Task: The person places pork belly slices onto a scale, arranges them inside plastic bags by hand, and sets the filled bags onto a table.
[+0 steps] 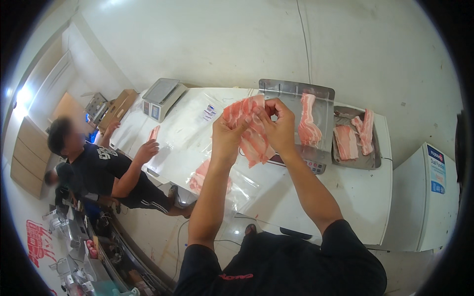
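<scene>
Thin slices of raw pork belly [256, 144] hang spread between my hands above the white table. My left hand [226, 140] grips their upper left part, fingers closed. At the upper right edge, my right hand [280, 127] pinches the slices between thumb and fingers. Just right of my hands, a stack of pork belly strips [309, 123] lies on a grey tray [276, 87], with a scale's button panel [314, 166] showing below it. Below my left hand, more pork slices [200, 178] lie in or under clear plastic; I cannot tell which.
A second grey tray [371, 162] at the right holds pork pieces [345, 142]. Another scale [162, 98] stands far left, near clear plastic bags [195, 111]. A co-worker [111, 165] at the left holds a meat strip [154, 132]. A white freezer [410, 197] stands beyond the table's right end.
</scene>
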Action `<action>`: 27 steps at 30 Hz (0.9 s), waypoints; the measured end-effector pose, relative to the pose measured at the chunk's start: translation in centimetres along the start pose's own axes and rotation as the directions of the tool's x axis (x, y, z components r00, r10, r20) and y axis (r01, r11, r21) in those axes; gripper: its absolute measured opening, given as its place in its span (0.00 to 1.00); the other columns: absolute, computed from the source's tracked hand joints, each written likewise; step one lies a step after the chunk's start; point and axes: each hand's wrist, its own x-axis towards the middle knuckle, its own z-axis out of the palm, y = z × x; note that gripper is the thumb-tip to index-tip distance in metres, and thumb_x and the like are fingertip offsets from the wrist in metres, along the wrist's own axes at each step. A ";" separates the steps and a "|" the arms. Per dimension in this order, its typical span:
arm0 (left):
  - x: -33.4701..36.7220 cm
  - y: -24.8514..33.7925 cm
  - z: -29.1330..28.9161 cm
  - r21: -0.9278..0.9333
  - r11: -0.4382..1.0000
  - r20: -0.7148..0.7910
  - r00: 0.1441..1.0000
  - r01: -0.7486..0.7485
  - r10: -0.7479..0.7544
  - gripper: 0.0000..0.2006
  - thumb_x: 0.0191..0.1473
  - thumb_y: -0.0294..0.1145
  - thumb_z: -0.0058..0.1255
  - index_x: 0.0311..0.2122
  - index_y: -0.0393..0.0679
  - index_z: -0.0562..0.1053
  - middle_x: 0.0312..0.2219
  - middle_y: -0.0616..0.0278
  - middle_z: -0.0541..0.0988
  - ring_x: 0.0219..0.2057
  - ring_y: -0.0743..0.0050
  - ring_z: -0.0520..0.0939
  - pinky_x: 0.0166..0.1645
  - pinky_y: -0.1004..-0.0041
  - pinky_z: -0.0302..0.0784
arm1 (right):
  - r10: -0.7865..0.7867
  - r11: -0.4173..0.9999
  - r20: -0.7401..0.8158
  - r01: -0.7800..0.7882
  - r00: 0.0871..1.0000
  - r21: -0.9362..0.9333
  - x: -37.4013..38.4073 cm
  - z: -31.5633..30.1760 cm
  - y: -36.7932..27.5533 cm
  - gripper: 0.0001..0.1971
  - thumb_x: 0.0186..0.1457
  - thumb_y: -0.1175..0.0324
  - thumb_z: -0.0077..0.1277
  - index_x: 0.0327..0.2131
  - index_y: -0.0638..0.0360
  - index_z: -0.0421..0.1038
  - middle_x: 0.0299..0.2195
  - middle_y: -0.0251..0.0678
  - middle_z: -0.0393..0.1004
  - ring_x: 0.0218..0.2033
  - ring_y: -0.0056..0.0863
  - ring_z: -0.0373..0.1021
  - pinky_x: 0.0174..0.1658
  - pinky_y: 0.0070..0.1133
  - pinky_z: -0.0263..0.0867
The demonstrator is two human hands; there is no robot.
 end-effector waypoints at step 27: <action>-0.3 6.4 -2.4 -0.062 0.996 -0.013 0.998 0.060 -0.061 0.13 0.62 0.26 0.62 0.49 0.34 0.76 0.40 0.60 0.83 0.41 0.75 0.84 0.47 0.72 0.81 | 0.301 0.792 0.702 -0.579 0.646 0.194 -4.2 -1.4 0.3 0.19 0.58 0.68 0.68 0.50 0.66 0.78 0.38 0.29 0.82 0.38 0.13 0.72 0.45 0.19 0.69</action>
